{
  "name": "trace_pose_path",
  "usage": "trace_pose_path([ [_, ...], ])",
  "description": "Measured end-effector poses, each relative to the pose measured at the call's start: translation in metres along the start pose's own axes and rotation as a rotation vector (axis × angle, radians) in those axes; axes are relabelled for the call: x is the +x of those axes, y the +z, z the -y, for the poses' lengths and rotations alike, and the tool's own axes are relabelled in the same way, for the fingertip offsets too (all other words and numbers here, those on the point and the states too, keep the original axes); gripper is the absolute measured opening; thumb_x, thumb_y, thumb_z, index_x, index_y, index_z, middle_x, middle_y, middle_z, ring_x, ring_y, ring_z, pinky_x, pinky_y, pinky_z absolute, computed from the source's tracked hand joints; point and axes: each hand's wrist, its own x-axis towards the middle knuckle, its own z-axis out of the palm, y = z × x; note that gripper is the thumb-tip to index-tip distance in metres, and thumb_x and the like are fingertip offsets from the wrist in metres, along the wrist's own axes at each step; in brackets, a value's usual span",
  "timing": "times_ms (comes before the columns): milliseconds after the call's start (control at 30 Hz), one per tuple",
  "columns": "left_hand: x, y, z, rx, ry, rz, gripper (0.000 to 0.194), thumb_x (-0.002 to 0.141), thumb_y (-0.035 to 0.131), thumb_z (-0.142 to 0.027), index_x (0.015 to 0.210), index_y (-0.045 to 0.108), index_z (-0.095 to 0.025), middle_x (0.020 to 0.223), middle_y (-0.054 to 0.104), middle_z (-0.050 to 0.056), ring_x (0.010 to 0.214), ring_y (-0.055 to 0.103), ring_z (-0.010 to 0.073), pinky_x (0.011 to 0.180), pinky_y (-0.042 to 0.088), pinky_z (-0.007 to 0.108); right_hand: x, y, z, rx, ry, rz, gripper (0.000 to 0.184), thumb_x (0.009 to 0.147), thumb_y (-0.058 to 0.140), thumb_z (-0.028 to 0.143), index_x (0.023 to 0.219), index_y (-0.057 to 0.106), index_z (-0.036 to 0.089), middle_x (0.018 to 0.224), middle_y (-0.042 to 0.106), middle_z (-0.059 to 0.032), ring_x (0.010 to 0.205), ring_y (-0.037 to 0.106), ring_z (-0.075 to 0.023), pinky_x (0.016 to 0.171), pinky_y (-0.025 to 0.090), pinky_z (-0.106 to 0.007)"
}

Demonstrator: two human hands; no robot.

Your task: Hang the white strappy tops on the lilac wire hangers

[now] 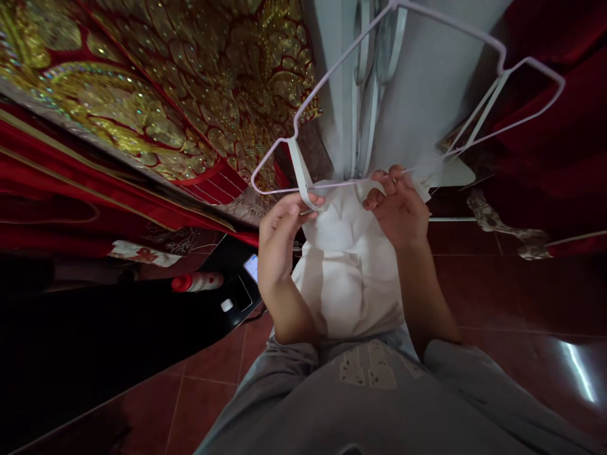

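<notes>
A pale lilac hanger [332, 185] hangs in front of me, tilted, its hook out of frame at the top. Below its lower bar hangs a white garment [351, 272] with thin straps. One white strap [298, 163] loops over the hanger's left notch, and my left hand [279, 237] has its fingers closed around the lower end. At the garment's top edge, just under the bar, my right hand [402, 212] pinches the white cloth with bent fingers. Another strap [486, 104] runs from the right notch down toward that hand; its lower end is blurred.
Red-and-gold sequined clothing [227, 82] hangs close on the left, dark red cloth [559, 158] on the right. A black table [118, 335] at lower left bears a red-capped bottle [199, 282], phones [239, 292] and a small white case [227, 305]. Red tiles [213, 360] cover the floor.
</notes>
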Motion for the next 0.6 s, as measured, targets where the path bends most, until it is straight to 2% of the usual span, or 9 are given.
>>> trace_pose_path([
  [133,0.006,-0.003,-0.030,-0.136,0.043,0.039,0.041,0.094,0.079,-0.059,0.118,0.086,-0.026,0.129,0.082,0.009,0.129,0.076,0.0267,0.107,0.064,0.034,-0.003,0.000,0.006,0.049,0.025,0.004,0.029,0.084,0.064,0.055,0.098,0.054,0.032,0.117,0.073,-0.0005,0.069,0.055,-0.0154,0.076,0.055,-0.040],
  [233,0.013,-0.005,-0.043,-0.209,0.151,-0.011,0.040,0.099,0.074,-0.058,0.121,0.086,-0.026,0.140,0.079,0.001,0.148,0.063,0.0239,0.127,0.051,0.032,-0.006,-0.003,0.011,0.075,0.028,0.023,0.024,0.084,0.065,0.051,0.097,0.058,0.032,0.115,0.073,0.0004,0.067,0.053,-0.0145,0.072,0.053,-0.039],
  [300,0.017,-0.010,-0.044,-0.166,0.232,-0.076,0.038,0.104,0.065,-0.057,0.120,0.085,-0.029,0.144,0.077,-0.006,0.161,0.050,0.0228,0.135,0.042,0.031,-0.007,-0.004,0.013,0.041,0.041,0.011,0.023,0.085,0.063,0.052,0.098,0.059,0.032,0.118,0.074,-0.0002,0.067,0.053,-0.0145,0.071,0.053,-0.039],
  [367,0.018,-0.019,-0.036,-0.065,0.281,-0.140,0.039,0.109,0.052,-0.055,0.120,0.084,-0.035,0.148,0.074,-0.010,0.168,0.038,0.0229,0.139,0.035,0.036,-0.008,-0.004,0.014,-0.018,0.061,-0.015,0.025,0.086,0.060,0.054,0.098,0.059,0.032,0.121,0.074,-0.0009,0.066,0.053,-0.0149,0.070,0.055,-0.041],
  [433,0.020,-0.028,-0.021,0.035,0.292,-0.239,0.040,0.111,0.045,-0.047,0.121,0.083,-0.042,0.150,0.073,-0.014,0.167,0.039,0.0242,0.139,0.035,0.043,-0.007,-0.003,0.015,-0.053,0.070,-0.031,0.025,0.087,0.059,0.055,0.098,0.060,0.032,0.122,0.075,-0.0010,0.066,0.054,-0.0153,0.070,0.057,-0.042],
  [467,0.020,-0.031,-0.013,0.076,0.298,-0.319,0.037,0.110,0.047,-0.043,0.120,0.083,-0.045,0.147,0.075,-0.015,0.165,0.043,0.0249,0.136,0.037,0.045,-0.006,-0.003,0.015,-0.048,0.069,-0.032,0.024,0.088,0.059,0.054,0.098,0.060,0.032,0.122,0.076,-0.0010,0.067,0.055,-0.0155,0.070,0.057,-0.042],
  [533,0.022,-0.032,0.004,0.138,0.303,-0.466,0.024,0.105,0.063,-0.038,0.114,0.084,-0.044,0.140,0.079,-0.012,0.157,0.054,0.0268,0.131,0.043,0.047,-0.005,-0.001,0.016,-0.016,0.061,-0.023,0.022,0.088,0.060,0.052,0.097,0.061,0.032,0.122,0.076,-0.0015,0.070,0.059,-0.0163,0.069,0.058,-0.041],
  [567,0.023,-0.030,0.011,0.156,0.283,-0.474,0.019,0.102,0.070,-0.037,0.113,0.084,-0.040,0.137,0.081,-0.008,0.151,0.061,0.0275,0.127,0.047,0.046,-0.005,0.001,0.017,0.001,0.056,-0.015,0.021,0.088,0.061,0.051,0.097,0.062,0.032,0.122,0.076,-0.0020,0.073,0.061,-0.0168,0.069,0.057,-0.039],
  [600,0.023,-0.024,0.016,0.149,0.240,-0.431,0.017,0.099,0.075,-0.039,0.113,0.084,-0.035,0.134,0.082,-0.002,0.144,0.067,0.0276,0.123,0.051,0.045,-0.004,0.002,0.017,0.013,0.051,-0.006,0.020,0.089,0.062,0.050,0.097,0.062,0.032,0.123,0.076,-0.0026,0.076,0.062,-0.0173,0.069,0.057,-0.038],
])
